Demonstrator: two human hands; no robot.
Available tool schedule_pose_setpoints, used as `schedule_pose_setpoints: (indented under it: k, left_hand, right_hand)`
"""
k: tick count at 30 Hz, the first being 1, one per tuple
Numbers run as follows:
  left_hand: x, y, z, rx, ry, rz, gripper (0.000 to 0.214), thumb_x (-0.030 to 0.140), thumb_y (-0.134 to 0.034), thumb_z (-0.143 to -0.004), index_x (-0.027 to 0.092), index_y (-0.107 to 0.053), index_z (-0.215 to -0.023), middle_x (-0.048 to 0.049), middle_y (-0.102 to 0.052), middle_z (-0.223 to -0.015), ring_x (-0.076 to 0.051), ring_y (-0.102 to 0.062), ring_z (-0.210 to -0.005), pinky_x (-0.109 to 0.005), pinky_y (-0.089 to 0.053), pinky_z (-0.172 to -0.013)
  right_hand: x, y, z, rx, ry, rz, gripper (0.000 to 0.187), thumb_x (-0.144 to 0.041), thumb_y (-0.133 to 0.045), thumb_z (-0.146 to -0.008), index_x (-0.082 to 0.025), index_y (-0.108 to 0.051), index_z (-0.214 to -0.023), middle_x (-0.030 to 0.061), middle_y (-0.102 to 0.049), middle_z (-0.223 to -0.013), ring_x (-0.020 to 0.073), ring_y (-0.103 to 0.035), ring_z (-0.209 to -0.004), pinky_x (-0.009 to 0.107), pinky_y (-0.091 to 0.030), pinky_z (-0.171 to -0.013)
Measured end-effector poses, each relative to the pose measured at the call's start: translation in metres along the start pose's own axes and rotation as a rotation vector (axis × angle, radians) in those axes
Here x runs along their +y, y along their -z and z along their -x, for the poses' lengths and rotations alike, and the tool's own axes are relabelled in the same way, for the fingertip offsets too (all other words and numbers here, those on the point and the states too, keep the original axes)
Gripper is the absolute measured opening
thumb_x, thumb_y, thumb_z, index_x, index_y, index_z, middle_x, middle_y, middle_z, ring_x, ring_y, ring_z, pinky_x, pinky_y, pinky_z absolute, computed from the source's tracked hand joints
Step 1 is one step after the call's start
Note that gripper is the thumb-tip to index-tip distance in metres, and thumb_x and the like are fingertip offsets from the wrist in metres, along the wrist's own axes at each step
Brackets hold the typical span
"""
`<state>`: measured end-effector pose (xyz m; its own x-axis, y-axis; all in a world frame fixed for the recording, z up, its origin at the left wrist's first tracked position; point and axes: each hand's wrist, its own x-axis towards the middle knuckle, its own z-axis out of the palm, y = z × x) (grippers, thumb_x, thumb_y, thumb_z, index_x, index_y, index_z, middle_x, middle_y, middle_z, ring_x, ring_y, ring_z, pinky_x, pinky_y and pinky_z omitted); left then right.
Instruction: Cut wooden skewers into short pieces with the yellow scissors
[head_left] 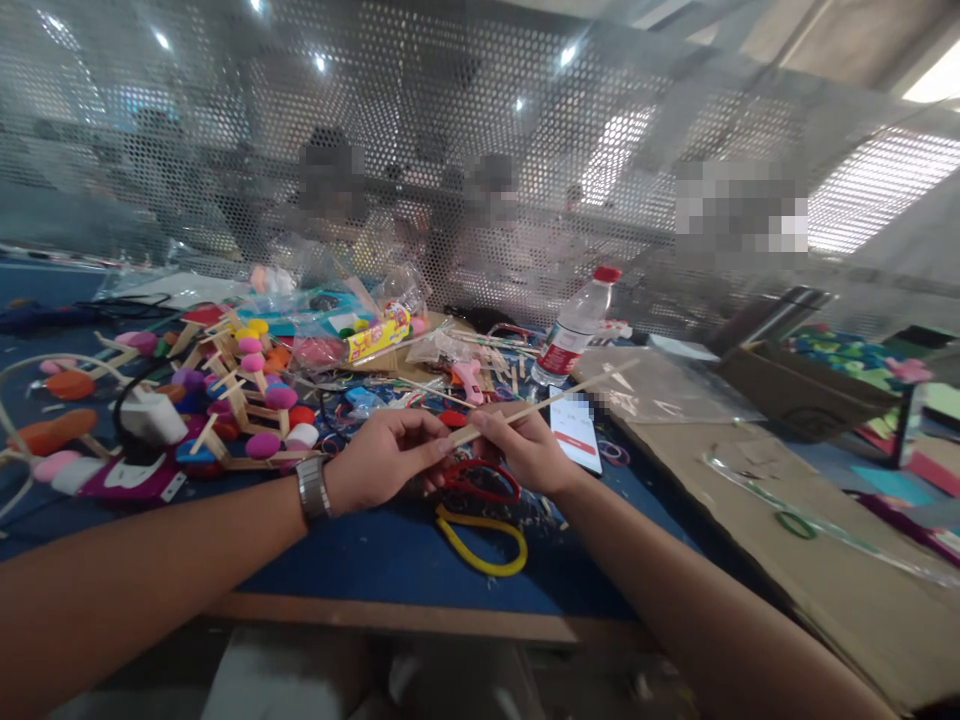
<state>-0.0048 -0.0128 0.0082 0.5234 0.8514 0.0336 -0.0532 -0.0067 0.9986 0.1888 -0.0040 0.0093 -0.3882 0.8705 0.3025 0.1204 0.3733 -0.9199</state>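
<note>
Both my hands meet over the blue table top point(360, 560) at the centre of the head view. My left hand point(386, 455), with a metal watch on its wrist, pinches the near end of a thin wooden stick point(555, 398). My right hand point(525, 445) is closed round the same stick a little further along. The stick slants up and to the right, ending above a clear plastic bag point(675, 395). Under my hands lie a red loop point(484, 480) and a yellow loop point(484, 545). A phone point(574, 430) with a lit screen lies just right of my right hand.
A structure of wooden sticks with coloured pom-poms point(232, 390) stands at left, beside a white charger point(150, 415). A water bottle point(574, 330) stands behind the phone. Cardboard point(750, 480) covers the right side. A perforated screen point(450, 150) separates other people opposite.
</note>
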Motion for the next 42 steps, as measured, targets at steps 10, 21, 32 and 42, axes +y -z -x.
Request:
schedule_pose_setpoints:
  k: [10, 21, 32, 42]
  left_hand:
    - [0.0036, -0.0003, 0.0022, -0.012, 0.011, 0.035, 0.029, 0.04, -0.078, -0.075, 0.015, -0.063, -0.075, 0.0017, -0.063, -0.058, -0.01, -0.058, -0.05, -0.022, -0.052, -0.052]
    - [-0.0011, 0.0007, -0.0003, 0.047, -0.038, 0.039, 0.033, 0.043, -0.077, -0.076, 0.014, -0.062, -0.08, 0.0018, -0.062, -0.058, -0.01, -0.058, -0.05, -0.022, -0.052, -0.05]
    - [0.0, 0.0028, -0.0011, 0.041, -0.049, -0.018, 0.034, 0.044, -0.076, -0.077, 0.013, -0.062, -0.074, 0.0006, -0.061, -0.057, -0.01, -0.057, -0.05, -0.022, -0.049, -0.05]
    - [-0.0005, 0.0024, -0.0006, 0.047, -0.029, -0.051, 0.03, 0.041, -0.072, -0.077, 0.013, -0.062, -0.076, 0.0002, -0.062, -0.057, -0.011, -0.057, -0.05, -0.023, -0.051, -0.05]
  right_hand:
    - [-0.0013, -0.0004, 0.0006, 0.024, 0.019, 0.065, 0.059, -0.071, -0.056, -0.084, -0.019, -0.056, -0.055, -0.002, -0.048, -0.045, 0.0088, -0.038, -0.04, 0.024, -0.027, -0.038]
    - [-0.0005, -0.0004, 0.0009, 0.043, 0.095, 0.163, 0.06, -0.066, -0.05, -0.09, -0.02, -0.055, -0.053, -0.0022, -0.046, -0.044, 0.0095, -0.037, -0.042, 0.026, -0.029, -0.042]
    - [0.0007, -0.0017, 0.001, 0.027, 0.121, 0.209, 0.057, -0.064, -0.049, -0.092, -0.021, -0.055, -0.056, -0.0019, -0.043, -0.046, 0.0122, -0.041, -0.048, 0.026, -0.031, -0.044]
    - [0.0001, -0.002, 0.0009, 0.013, 0.141, 0.234, 0.056, -0.061, -0.047, -0.094, -0.021, -0.053, -0.055, -0.0024, -0.043, -0.047, 0.0115, -0.039, -0.047, 0.026, -0.031, -0.045]
